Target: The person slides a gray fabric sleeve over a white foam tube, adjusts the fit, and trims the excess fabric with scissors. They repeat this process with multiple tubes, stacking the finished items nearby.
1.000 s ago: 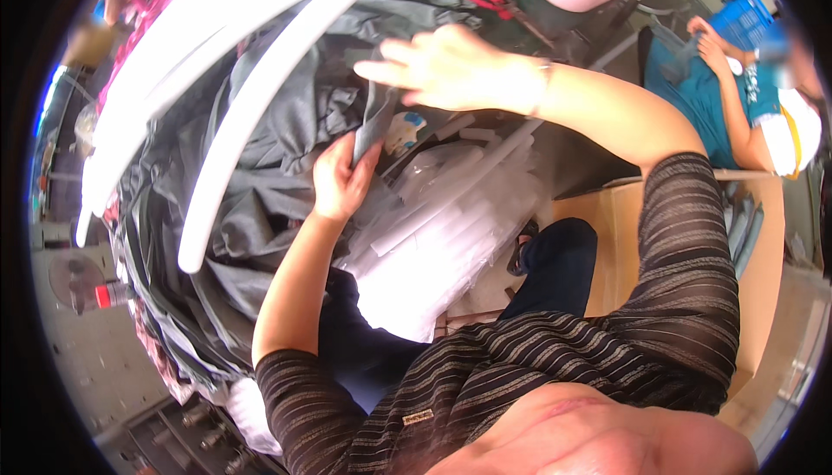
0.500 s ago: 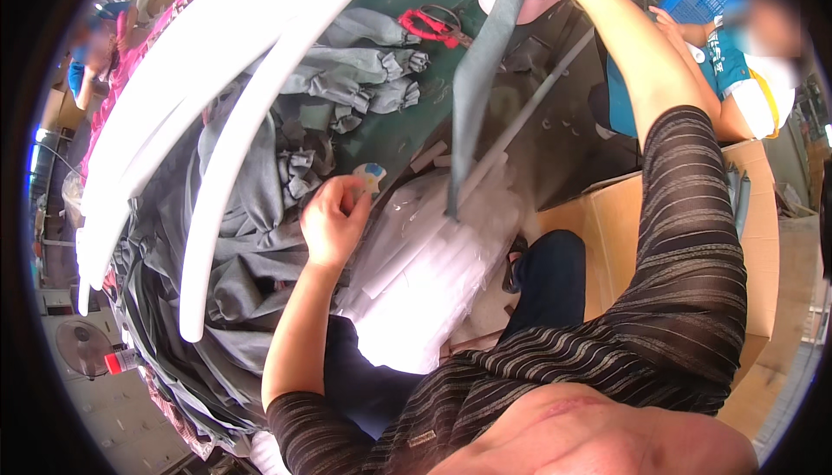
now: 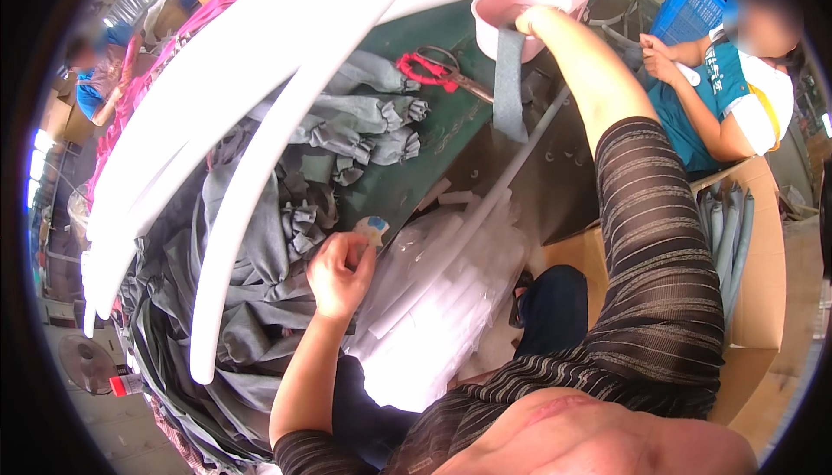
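Overhead, right hand (image 3: 530, 20) gripping grey strip (image 3: 509, 85).

- The grey strip (image 3: 509, 85) hanging from the right hand (image 3: 526, 19) is matt woven cloth.
- The pink basin (image 3: 494, 9) is smooth plastic.
- The clear bags (image 3: 433, 319) are glossy plastic film.
- The scissors (image 3: 444, 69) have metal blades and red handles.
- The worktop (image 3: 407, 37) is dull green and scuffed.
- The grey bundles (image 3: 368, 124) are soft matt fabric.
- The box (image 3: 763, 302) is brown cardboard.
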Motion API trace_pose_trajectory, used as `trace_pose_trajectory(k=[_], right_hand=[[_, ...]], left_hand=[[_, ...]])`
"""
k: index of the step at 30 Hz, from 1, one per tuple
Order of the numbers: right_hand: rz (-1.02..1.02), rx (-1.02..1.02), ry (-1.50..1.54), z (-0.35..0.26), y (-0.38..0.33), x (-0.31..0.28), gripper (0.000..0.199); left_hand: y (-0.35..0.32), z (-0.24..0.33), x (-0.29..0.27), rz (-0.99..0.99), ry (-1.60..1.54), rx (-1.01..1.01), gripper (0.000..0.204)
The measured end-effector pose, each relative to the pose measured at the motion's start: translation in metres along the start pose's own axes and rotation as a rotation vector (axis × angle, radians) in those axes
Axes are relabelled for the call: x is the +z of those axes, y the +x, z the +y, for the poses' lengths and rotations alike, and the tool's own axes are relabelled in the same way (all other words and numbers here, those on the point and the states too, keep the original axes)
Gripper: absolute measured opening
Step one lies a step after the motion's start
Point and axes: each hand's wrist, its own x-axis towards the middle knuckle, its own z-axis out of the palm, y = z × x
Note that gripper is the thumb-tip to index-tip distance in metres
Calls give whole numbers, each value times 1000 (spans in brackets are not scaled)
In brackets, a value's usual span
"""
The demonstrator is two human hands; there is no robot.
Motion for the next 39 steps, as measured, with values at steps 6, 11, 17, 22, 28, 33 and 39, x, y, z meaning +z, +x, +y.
trace_pose_trajectory(k=[6, 11, 17, 22, 28, 33, 39], right_hand=[[-20, 1, -26, -9, 4, 2, 36], [-38, 5, -47, -11, 2, 6, 36], [-39, 1, -91, -4, -6, 15, 35], [-15, 11, -51, 14, -7, 4, 36], [26, 62, 176, 17, -16, -16, 39], [-44, 58, 398, 4, -24, -21, 42], [110, 196, 342, -3, -18, -2, 45]], left_hand=[[0, 0, 0, 7, 2, 16, 14], [-1, 2, -2, 9, -3, 11, 13], [-3, 4, -5, 0, 8, -18, 12], [-1, 2, -2, 16, -3, -2, 12], [-2, 0, -1, 36, -1, 28, 12], [-3, 1, -4, 25, -22, 5, 11], [-4, 3, -5, -1, -19, -11, 11]])
